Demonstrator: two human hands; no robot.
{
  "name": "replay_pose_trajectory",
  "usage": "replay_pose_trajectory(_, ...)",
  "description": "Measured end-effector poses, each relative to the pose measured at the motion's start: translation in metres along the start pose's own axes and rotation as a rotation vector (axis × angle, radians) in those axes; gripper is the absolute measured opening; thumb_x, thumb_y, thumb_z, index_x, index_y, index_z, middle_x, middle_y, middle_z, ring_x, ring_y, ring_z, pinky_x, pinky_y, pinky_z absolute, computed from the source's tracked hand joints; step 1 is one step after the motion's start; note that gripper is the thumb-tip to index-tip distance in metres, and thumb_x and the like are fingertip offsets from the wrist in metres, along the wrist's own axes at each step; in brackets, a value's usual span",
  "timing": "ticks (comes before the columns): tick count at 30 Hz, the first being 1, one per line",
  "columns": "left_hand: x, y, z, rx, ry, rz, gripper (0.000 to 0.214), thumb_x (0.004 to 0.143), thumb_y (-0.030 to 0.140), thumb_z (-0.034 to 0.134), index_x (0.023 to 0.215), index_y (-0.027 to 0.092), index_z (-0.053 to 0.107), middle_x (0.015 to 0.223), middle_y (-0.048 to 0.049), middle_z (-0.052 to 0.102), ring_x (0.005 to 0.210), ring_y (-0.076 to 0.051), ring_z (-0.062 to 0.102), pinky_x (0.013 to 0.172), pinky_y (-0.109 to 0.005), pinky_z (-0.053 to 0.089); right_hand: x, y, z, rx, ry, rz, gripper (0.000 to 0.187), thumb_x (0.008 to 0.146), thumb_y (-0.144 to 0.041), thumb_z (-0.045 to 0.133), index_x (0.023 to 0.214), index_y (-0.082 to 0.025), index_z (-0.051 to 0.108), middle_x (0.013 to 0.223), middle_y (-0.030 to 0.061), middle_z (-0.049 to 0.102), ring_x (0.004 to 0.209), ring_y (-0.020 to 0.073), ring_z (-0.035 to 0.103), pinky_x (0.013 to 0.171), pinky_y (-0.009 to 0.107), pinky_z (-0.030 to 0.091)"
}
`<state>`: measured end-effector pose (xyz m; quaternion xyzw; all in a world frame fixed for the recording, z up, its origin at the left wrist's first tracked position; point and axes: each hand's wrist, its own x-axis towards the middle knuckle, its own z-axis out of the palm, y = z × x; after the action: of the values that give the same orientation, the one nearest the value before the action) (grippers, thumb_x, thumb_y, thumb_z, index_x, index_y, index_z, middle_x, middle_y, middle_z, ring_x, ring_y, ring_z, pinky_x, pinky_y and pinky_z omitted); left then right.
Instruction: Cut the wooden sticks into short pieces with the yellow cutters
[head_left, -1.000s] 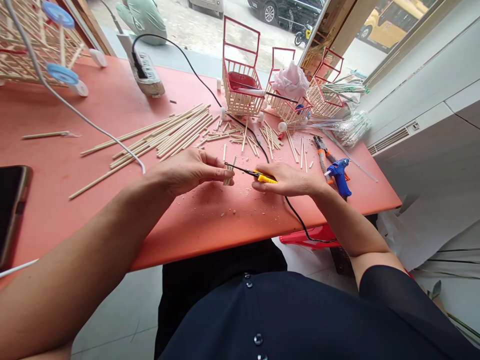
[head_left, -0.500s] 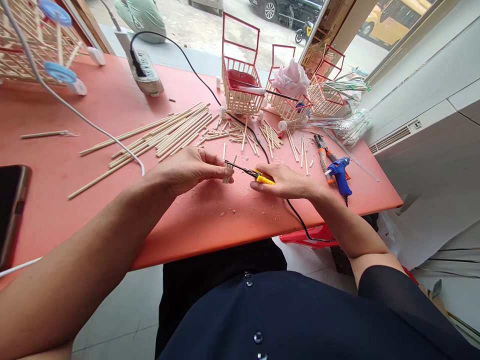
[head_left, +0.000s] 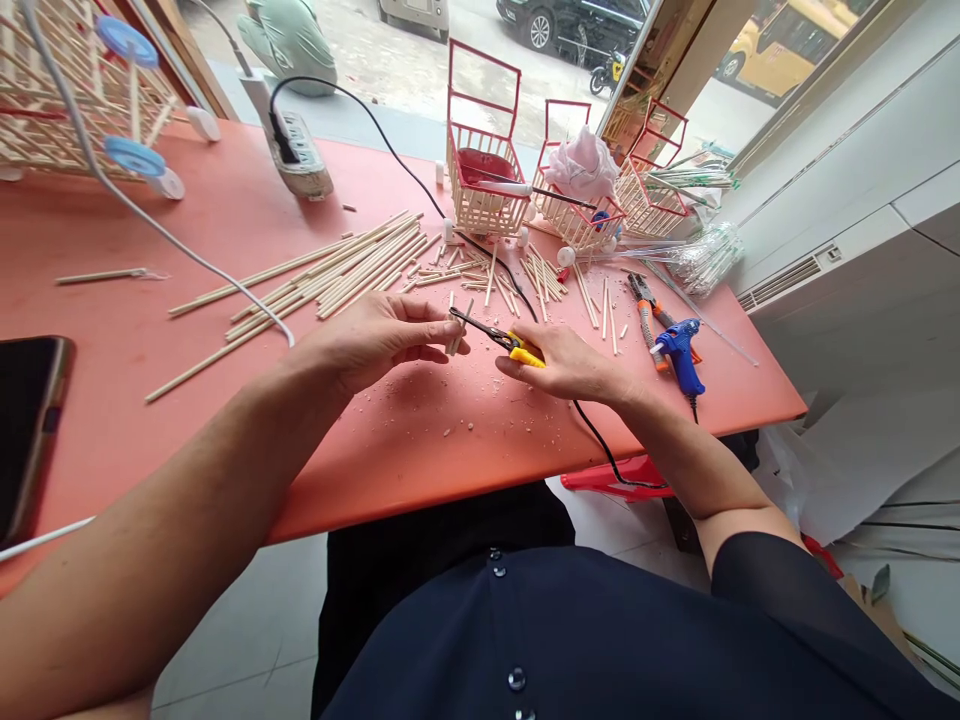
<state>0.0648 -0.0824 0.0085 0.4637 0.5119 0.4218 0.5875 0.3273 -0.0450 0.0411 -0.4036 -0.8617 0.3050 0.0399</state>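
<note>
The left hand [head_left: 375,340] pinches a few short wooden sticks [head_left: 454,340] between thumb and fingertips, just above the orange table [head_left: 420,440] near its middle. At three o'clock from them, the right hand [head_left: 574,362] closes around the yellow-handled cutters [head_left: 504,343], whose dark blades meet the sticks; the palm hides most of the handles, so how far the blades are closed cannot be told. At ten o'clock lies a spread of long sticks [head_left: 337,270]. At three o'clock rests a blue glue gun [head_left: 681,352]. A phone [head_left: 26,430] is cut off at the left edge.
</note>
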Motion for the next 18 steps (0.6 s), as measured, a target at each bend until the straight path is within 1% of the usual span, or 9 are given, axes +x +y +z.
replay_pose_trajectory(3, -0.001, 0.003, -0.003, 0.091, 0.067, 0.057, 0.046, 0.059, 0.060, 0.102, 0.076, 0.021, 0.085, 0.085, -0.0116, 0.084, 0.084, -0.027, 0.079, 0.080, -0.039, 0.066, 0.002, 0.002, -0.002, 0.004, 0.033, 0.028, 0.045, 0.100, -0.066, 0.058, 0.087, -0.025, 0.046, 0.081, -0.0010, 0.056, 0.077, 0.0169, 0.047, 0.075, 0.034, 0.029)
replay_pose_trajectory(5, -0.002, 0.002, -0.003, 0.279, 0.128, 0.114, 0.035, 0.069, 0.056, 0.094, 0.076, 0.022, 0.085, 0.083, -0.0091, 0.083, 0.083, -0.026, 0.076, 0.080, -0.038, 0.062, 0.003, 0.004, -0.003, 0.013, 0.046, 0.046, 0.047, 0.100, -0.069, 0.056, 0.088, -0.025, 0.048, 0.082, -0.0003, 0.057, 0.079, 0.0177, 0.049, 0.076, 0.034, 0.031)
replay_pose_trajectory(7, -0.002, -0.001, 0.000, 0.520, 0.184, 0.180, 0.024, 0.075, 0.048, 0.085, 0.074, 0.024, 0.084, 0.080, -0.0067, 0.082, 0.084, -0.027, 0.075, 0.084, -0.038, 0.059, 0.003, 0.006, -0.002, 0.032, 0.056, 0.047, 0.049, 0.100, -0.071, 0.056, 0.089, -0.025, 0.049, 0.084, 0.0002, 0.058, 0.081, 0.0183, 0.050, 0.077, 0.034, 0.032)
replay_pose_trajectory(9, -0.002, -0.005, 0.005, 0.710, 0.202, 0.234, 0.015, 0.076, 0.040, 0.080, 0.072, 0.026, 0.082, 0.079, -0.0064, 0.081, 0.088, -0.029, 0.075, 0.091, -0.040, 0.057, 0.004, 0.006, 0.001, 0.051, 0.069, 0.043, 0.052, 0.099, -0.075, 0.056, 0.088, -0.025, 0.048, 0.084, -0.0001, 0.058, 0.081, 0.0182, 0.050, 0.077, 0.034, 0.031)
replay_pose_trajectory(11, -0.003, -0.008, 0.009, 0.789, 0.189, 0.259, 0.014, 0.075, 0.039, 0.079, 0.071, 0.026, 0.081, 0.082, -0.0081, 0.082, 0.093, -0.032, 0.076, 0.096, -0.043, 0.056, 0.004, 0.006, 0.004, 0.064, 0.080, 0.044, 0.056, 0.098, -0.079, 0.057, 0.086, -0.025, 0.046, 0.081, -0.0008, 0.056, 0.079, 0.0178, 0.048, 0.076, 0.034, 0.030)
replay_pose_trajectory(13, -0.004, -0.006, 0.011, 0.745, 0.189, 0.241, 0.017, 0.074, 0.042, 0.082, 0.076, 0.025, 0.082, 0.090, -0.0096, 0.085, 0.096, -0.033, 0.077, 0.098, -0.045, 0.057, 0.004, 0.005, 0.007, 0.070, 0.091, 0.044, 0.056, 0.097, -0.079, 0.058, 0.085, -0.026, 0.045, 0.080, -0.0009, 0.057, 0.079, 0.0177, 0.048, 0.076, 0.034, 0.029)
replay_pose_trajectory(14, -0.005, -0.004, 0.011, 0.668, 0.186, 0.214, 0.021, 0.073, 0.044, 0.083, 0.081, 0.024, 0.084, 0.095, -0.0100, 0.086, 0.098, -0.033, 0.077, 0.098, -0.045, 0.058, 0.005, 0.005, 0.008, 0.069, 0.099, 0.046, 0.055, 0.098, -0.078, 0.058, 0.085, -0.026, 0.045, 0.081, -0.0007, 0.057, 0.079, 0.0177, 0.048, 0.076, 0.034, 0.029)
replay_pose_trajectory(16, -0.007, 0.001, 0.011, 0.429, 0.160, 0.141, 0.033, 0.069, 0.043, 0.087, 0.095, 0.023, 0.087, 0.106, -0.0105, 0.089, 0.100, -0.032, 0.080, 0.096, -0.044, 0.061, 0.005, 0.004, 0.011, 0.060, 0.117, 0.060, 0.053, 0.099, -0.075, 0.057, 0.086, -0.026, 0.045, 0.082, 0.0000, 0.059, 0.080, 0.0180, 0.049, 0.076, 0.034, 0.029)
replay_pose_trajectory(18, -0.009, 0.005, 0.011, 0.191, 0.117, 0.081, 0.042, 0.067, 0.042, 0.091, 0.103, 0.021, 0.087, 0.110, -0.0119, 0.090, 0.104, -0.032, 0.082, 0.093, -0.042, 0.062, 0.005, 0.002, 0.014, 0.049, 0.129, 0.081, 0.051, 0.099, -0.073, 0.058, 0.087, -0.025, 0.045, 0.084, 0.0006, 0.060, 0.080, 0.0182, 0.050, 0.076, 0.034, 0.030)
